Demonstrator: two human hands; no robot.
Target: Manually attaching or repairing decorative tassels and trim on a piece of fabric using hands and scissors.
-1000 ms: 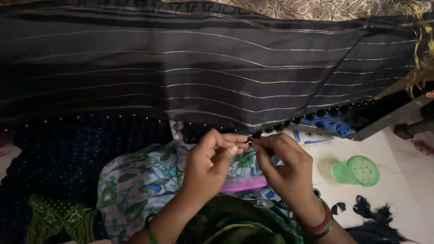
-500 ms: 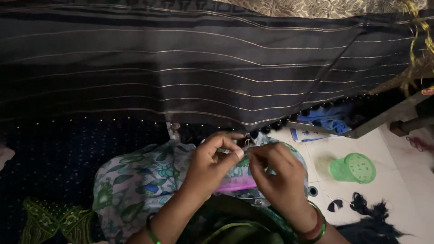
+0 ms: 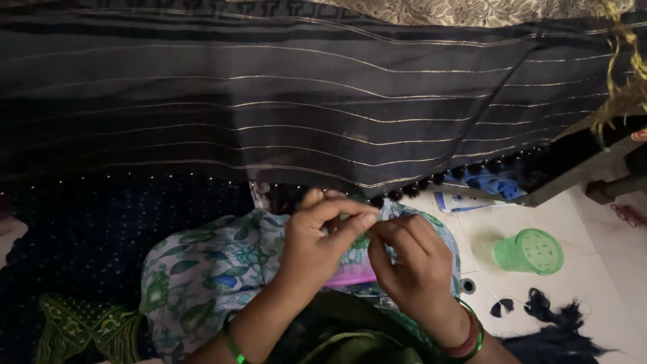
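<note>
A dark striped cloth (image 3: 290, 101) with thin gold lines hangs across the upper view, its lower edge trimmed with small black tassel balls (image 3: 431, 180). My left hand (image 3: 317, 243) and my right hand (image 3: 411, 269) meet just under that edge, fingertips pinched together on something small at the cloth's hem. What lies between the fingertips is too small and dark to make out. Green bangles sit on both wrists. Both hands rest over my lap, which is covered with floral green and blue fabric (image 3: 209, 269).
A green plastic cup (image 3: 529, 251) lies on its side on the white tiled floor at right. Black thread scraps (image 3: 546, 307) lie near it. A blue cloth (image 3: 495, 183) and a paper sit under the hem. Dark dotted fabric (image 3: 87, 236) fills the left.
Both hands have dropped slightly lower and closer to my lap, still pinched together at the hem. The view shifted a little; the cup looks nearer the right.
</note>
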